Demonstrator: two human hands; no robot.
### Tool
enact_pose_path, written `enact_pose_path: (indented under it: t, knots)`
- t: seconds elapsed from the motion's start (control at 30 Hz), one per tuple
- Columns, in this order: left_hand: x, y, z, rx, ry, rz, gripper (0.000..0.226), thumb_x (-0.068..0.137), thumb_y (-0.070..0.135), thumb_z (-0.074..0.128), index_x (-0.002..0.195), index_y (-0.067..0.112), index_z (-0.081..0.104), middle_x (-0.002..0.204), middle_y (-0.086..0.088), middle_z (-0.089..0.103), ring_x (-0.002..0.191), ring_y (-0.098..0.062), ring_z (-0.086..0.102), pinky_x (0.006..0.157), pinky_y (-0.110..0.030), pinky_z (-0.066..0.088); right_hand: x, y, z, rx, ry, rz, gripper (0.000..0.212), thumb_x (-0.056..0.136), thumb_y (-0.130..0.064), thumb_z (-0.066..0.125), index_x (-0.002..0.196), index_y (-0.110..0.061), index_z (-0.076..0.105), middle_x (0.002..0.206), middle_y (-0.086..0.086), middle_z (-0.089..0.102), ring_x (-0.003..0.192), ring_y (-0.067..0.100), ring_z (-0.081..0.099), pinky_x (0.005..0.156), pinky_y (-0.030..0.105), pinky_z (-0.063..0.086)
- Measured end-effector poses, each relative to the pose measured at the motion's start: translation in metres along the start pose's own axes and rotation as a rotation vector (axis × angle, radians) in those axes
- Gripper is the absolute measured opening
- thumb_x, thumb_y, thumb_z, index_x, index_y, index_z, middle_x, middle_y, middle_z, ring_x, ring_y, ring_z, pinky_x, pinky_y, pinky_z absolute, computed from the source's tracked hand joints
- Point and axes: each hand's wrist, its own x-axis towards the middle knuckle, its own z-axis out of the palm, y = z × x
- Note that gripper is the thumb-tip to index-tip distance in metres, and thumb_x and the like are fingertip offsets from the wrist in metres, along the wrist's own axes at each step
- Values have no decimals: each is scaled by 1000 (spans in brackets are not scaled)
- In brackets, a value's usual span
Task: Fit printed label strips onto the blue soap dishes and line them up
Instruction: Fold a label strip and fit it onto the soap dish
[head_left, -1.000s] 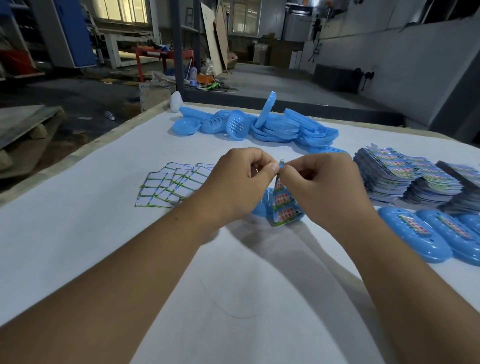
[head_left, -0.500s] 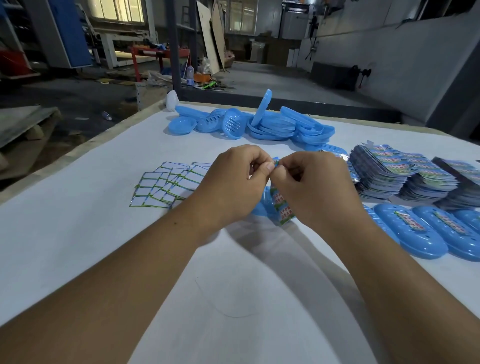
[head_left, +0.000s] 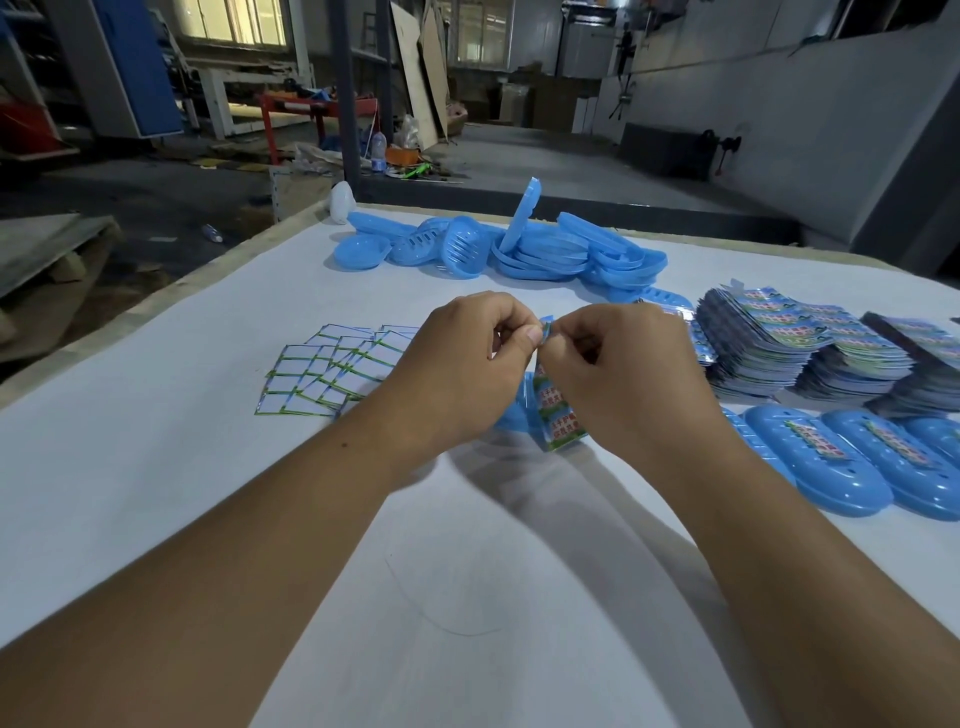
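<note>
My left hand (head_left: 467, 369) and my right hand (head_left: 623, 379) meet above the table's middle and both pinch the top end of a printed label strip (head_left: 558, 410), which hangs down between them. Just behind the strip lies a blue soap dish (head_left: 514, 418), mostly hidden by my hands. A row of blue soap dishes with labels on them (head_left: 826, 462) lies at the right. Stacks of printed label strips (head_left: 810, 353) stand behind that row.
A pile of loose blue soap dishes and lids (head_left: 519, 244) lies at the far edge of the white table (head_left: 156, 467). Several white cards with green edges (head_left: 332, 374) are spread left of my hands. A white bottle (head_left: 343, 202) stands at the far corner.
My hands have stayed together on the strip's top end, working it with small finger movements. The strip hangs a little further behind my right hand than a second ago.
</note>
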Motion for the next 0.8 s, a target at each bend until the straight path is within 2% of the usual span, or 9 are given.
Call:
enact_pose_path:
  t: [0.13, 0.23, 0.27, 0.3, 0.37, 0.5, 0.67, 0.73, 0.8]
  knots:
    - [1, -2, 0, -6, 8, -8, 16, 98, 25, 59, 82, 27, 64, 72, 14, 59, 70, 0, 51, 62, -10, 37, -1, 1, 0, 16, -18, -3, 30, 88, -31, 56, 72, -13, 73, 60, 2, 67, 64, 19, 61, 59, 33, 49]
    - [1, -4, 0, -4, 13, -9, 18, 98, 25, 58, 81, 30, 63, 72, 15, 59, 69, 1, 51, 61, -10, 36, -1, 1, -2, 58, -32, 26, 27, 91, -31, 58, 68, -23, 69, 58, -12, 66, 69, 4, 62, 50, 13, 39]
    - [2, -4, 0, -3, 17, -8, 18, 98, 26, 58, 82, 29, 63, 72, 15, 58, 69, 1, 51, 60, -9, 36, 0, 2, -3, 71, -36, 30, 26, 92, -30, 59, 69, -24, 71, 59, -14, 66, 69, 3, 63, 51, 12, 39]
    - [2, -4, 0, 0, 20, -7, 17, 98, 26, 58, 82, 29, 63, 72, 15, 58, 70, 2, 51, 60, -9, 35, 0, 2, -3, 82, -36, 32, 26, 92, -29, 61, 71, -21, 74, 61, -11, 68, 67, 6, 64, 54, 14, 43]
    - [2, -5, 1, 7, 25, -12, 17, 98, 27, 59, 82, 30, 63, 72, 15, 58, 69, 2, 51, 59, -9, 36, 2, 4, -3, 123, -24, 55, 25, 91, -28, 63, 74, -15, 77, 64, -3, 71, 62, 12, 64, 59, 28, 52]
    - [3, -6, 0, 16, 39, -48, 19, 97, 29, 60, 79, 30, 63, 69, 15, 60, 66, 3, 52, 56, -8, 38, 3, 6, -6, 233, -26, 138, 25, 89, -27, 64, 69, -16, 74, 61, -4, 70, 42, 4, 50, 55, 34, 53]
    - [5, -9, -3, 32, 49, -148, 18, 93, 28, 61, 76, 26, 65, 68, 11, 65, 62, 4, 53, 53, -10, 41, 5, 9, -9, 313, -79, 238, 26, 89, -26, 65, 66, -21, 75, 64, -6, 72, 52, 3, 56, 59, 42, 59]
    - [7, -11, -6, 23, 53, -186, 18, 90, 26, 61, 73, 23, 66, 63, 9, 64, 56, 3, 52, 53, -16, 40, 6, 10, -9, 354, -95, 275, 24, 89, -27, 66, 67, -24, 77, 66, -4, 73, 53, 4, 54, 56, 39, 57]
    - [7, -12, -8, 17, 50, -221, 20, 88, 26, 61, 69, 22, 65, 57, 15, 62, 54, 4, 51, 55, -20, 39, 7, 11, -9, 409, -111, 299, 21, 88, -27, 67, 70, -31, 77, 67, -2, 73, 53, 7, 52, 52, 35, 51]
